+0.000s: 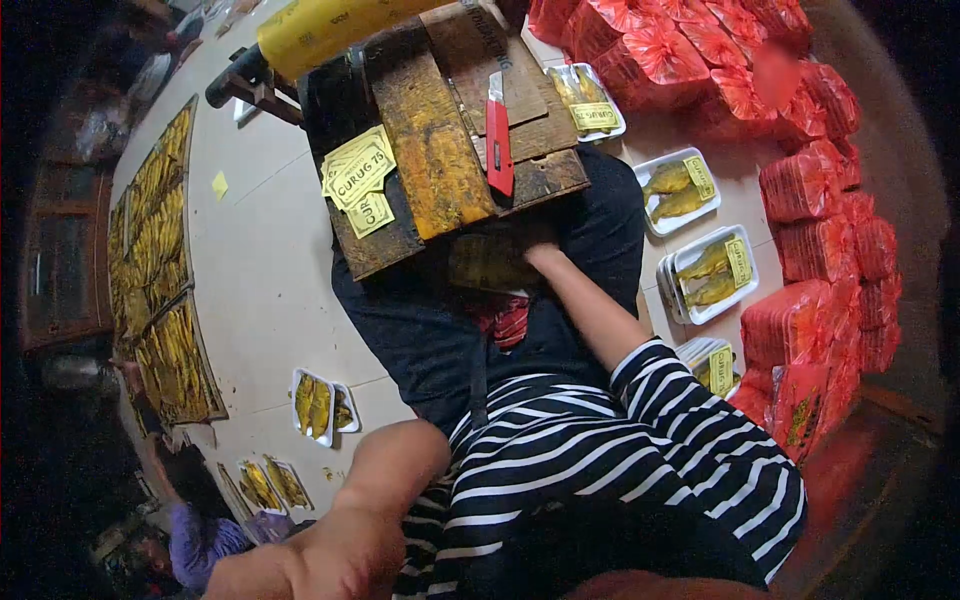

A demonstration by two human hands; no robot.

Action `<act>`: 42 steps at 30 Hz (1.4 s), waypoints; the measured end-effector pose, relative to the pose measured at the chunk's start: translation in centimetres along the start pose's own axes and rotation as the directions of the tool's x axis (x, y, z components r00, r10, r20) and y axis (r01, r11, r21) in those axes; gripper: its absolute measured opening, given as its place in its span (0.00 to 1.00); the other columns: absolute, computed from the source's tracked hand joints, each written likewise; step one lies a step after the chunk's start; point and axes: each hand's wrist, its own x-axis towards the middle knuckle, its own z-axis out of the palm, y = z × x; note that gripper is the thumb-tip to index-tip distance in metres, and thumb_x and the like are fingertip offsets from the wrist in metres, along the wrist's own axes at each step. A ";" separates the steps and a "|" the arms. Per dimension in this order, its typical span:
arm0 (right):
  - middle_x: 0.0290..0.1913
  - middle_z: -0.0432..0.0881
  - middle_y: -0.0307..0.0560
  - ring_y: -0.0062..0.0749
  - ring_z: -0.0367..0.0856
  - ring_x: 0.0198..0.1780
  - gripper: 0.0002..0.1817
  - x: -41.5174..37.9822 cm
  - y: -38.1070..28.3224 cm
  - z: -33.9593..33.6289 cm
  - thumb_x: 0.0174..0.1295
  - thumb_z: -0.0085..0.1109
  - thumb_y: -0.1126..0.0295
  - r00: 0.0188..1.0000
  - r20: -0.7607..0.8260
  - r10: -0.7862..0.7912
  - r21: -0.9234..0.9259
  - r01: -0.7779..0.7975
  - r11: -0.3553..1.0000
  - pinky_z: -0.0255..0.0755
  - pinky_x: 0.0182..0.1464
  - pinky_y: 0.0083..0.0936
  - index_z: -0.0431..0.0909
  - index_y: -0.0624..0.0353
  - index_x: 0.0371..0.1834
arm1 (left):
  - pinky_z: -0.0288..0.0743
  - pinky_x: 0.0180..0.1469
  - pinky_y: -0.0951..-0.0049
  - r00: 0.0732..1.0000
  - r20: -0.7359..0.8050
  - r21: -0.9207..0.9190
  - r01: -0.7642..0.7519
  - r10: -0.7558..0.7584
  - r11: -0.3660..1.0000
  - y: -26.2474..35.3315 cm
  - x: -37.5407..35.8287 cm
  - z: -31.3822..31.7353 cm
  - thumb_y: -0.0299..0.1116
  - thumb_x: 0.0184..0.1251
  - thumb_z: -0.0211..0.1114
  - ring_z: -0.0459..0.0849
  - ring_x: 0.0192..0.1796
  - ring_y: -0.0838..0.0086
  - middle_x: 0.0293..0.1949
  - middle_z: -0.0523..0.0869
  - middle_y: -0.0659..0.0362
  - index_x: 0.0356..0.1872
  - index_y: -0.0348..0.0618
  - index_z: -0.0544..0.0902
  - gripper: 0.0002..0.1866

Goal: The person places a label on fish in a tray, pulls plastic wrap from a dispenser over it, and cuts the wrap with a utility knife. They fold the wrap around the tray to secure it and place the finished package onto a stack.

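Observation:
My right hand (541,254) reaches into the shadow below the wooden board (430,140), beside a dim yellowish item (488,262); its fingers are hidden. At the lower left my bent left arm comes close to the camera. The back of what looks like my left hand (300,565) is cut off by the frame's bottom edge, its fingers out of sight. A red cutter (499,150) lies on the board, its blade toward the top. Yellow printed labels (358,170) are piled on the board's left part. Behind them is a yellow roll (330,40).
White trays of fish (712,272) stand at the right, beside stacked red-wrapped packs (800,320). Filled trays (314,408) lie on the tiles at the lower left. Racks of fish (160,260) line the far left, and another person's purple sleeve (205,545) shows at bottom left.

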 end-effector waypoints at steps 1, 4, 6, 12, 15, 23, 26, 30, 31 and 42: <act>0.54 0.72 0.56 0.48 0.70 0.55 0.23 0.8 3.2 3.5 0.54 0.52 0.59 0.989 0.141 0.047 -0.028 -0.043 0.999 0.65 0.55 0.37 0.71 0.56 0.53 | 0.71 0.50 0.68 1.000 0.005 -0.005 -0.005 0.005 1.000 -0.1 -0.1 0.0 0.26 0.53 0.64 0.73 0.45 0.71 0.42 0.73 0.58 0.48 0.44 0.74 0.19; 0.49 0.75 0.57 0.51 0.73 0.50 0.20 0.9 6.5 6.2 0.55 0.53 0.60 0.892 0.448 0.053 -0.081 -0.019 0.997 0.69 0.49 0.37 0.74 0.58 0.48 | 0.72 0.47 0.67 0.998 0.042 -0.031 -0.050 0.051 0.998 -0.9 -0.2 -0.4 0.27 0.50 0.67 0.73 0.43 0.71 0.39 0.72 0.58 0.47 0.42 0.73 0.21; 0.47 0.76 0.56 0.52 0.74 0.48 0.20 -2.4 -0.9 -3.9 0.57 0.50 0.57 0.855 0.506 -0.115 0.003 0.132 0.991 0.69 0.47 0.39 0.73 0.59 0.46 | 0.72 0.46 0.65 0.991 0.098 -0.056 -0.086 0.091 0.995 -1.8 0.0 -1.3 0.28 0.48 0.69 0.73 0.41 0.71 0.37 0.71 0.57 0.47 0.41 0.72 0.23; 0.31 0.78 0.54 0.41 0.79 0.34 0.14 -9.1 -1.0 -17.7 0.52 0.59 0.62 0.922 0.155 -0.354 0.507 0.233 0.830 0.71 0.37 0.32 0.77 0.63 0.34 | 0.68 0.32 0.70 0.946 -0.222 0.262 -0.176 0.236 0.949 -6.9 -1.1 -5.6 0.53 0.60 0.56 0.71 0.26 0.75 0.31 0.73 0.62 0.47 0.44 0.68 0.24; 0.31 0.80 0.43 0.24 0.76 0.31 0.14 -9.9 5.0 -23.0 0.52 0.60 0.65 0.990 0.082 -0.118 0.629 0.040 0.777 0.71 0.35 0.23 0.78 0.63 0.38 | 0.71 0.41 0.73 0.922 -0.379 0.701 0.234 0.074 0.674 -8.1 -3.8 -13.8 0.51 0.61 0.56 0.75 0.41 0.72 0.44 0.74 0.54 0.58 0.37 0.63 0.31; 0.37 0.80 0.41 0.19 0.75 0.38 0.15 2.3 16.9 -22.6 0.58 0.56 0.67 0.847 -0.415 0.333 0.730 0.092 0.677 0.69 0.43 0.19 0.76 0.66 0.45 | 0.58 0.60 0.69 0.500 -0.776 0.553 0.833 0.384 0.034 -9.8 -19.1 -27.3 0.35 0.69 0.48 0.67 0.58 0.65 0.55 0.68 0.50 0.57 0.34 0.63 0.20; 0.34 0.81 0.40 0.19 0.75 0.35 0.15 8.0 17.7 -21.7 0.56 0.57 0.66 0.863 -0.400 0.309 0.671 0.046 0.740 0.69 0.38 0.19 0.78 0.65 0.42 | 0.52 0.64 0.62 0.621 -0.748 0.528 0.771 0.235 -0.357 -12.4 -21.6 -25.7 0.33 0.66 0.50 0.58 0.64 0.54 0.60 0.62 0.42 0.60 0.30 0.58 0.25; 0.36 0.82 0.46 0.25 0.79 0.32 0.16 14.8 20.6 -17.4 0.56 0.56 0.65 0.855 -0.373 0.360 0.655 -0.032 0.755 0.71 0.37 0.24 0.78 0.65 0.43 | 0.47 0.65 0.57 0.736 -0.654 0.513 0.600 0.173 -0.614 -14.3 -20.3 -24.5 0.35 0.63 0.52 0.53 0.65 0.48 0.62 0.58 0.41 0.60 0.32 0.57 0.28; 0.36 0.82 0.52 0.31 0.80 0.33 0.18 14.8 20.8 -16.6 0.55 0.57 0.62 0.816 -0.399 0.418 0.576 -0.132 0.807 0.71 0.37 0.27 0.78 0.66 0.42 | 0.46 0.65 0.56 0.730 -0.658 0.536 0.627 0.185 -0.565 -14.1 -20.4 -24.9 0.36 0.63 0.52 0.53 0.66 0.48 0.62 0.58 0.41 0.61 0.32 0.57 0.28; 0.22 0.77 0.44 0.30 0.75 0.19 0.25 12.4 21.7 -13.2 0.54 0.59 0.50 0.729 -0.045 0.683 0.882 -0.292 0.369 0.66 0.15 0.20 0.76 0.67 0.31 | 0.44 0.65 0.55 0.720 -0.671 0.519 0.627 0.177 -0.581 -14.0 -20.4 -25.9 0.38 0.63 0.50 0.51 0.66 0.49 0.62 0.56 0.41 0.61 0.33 0.56 0.29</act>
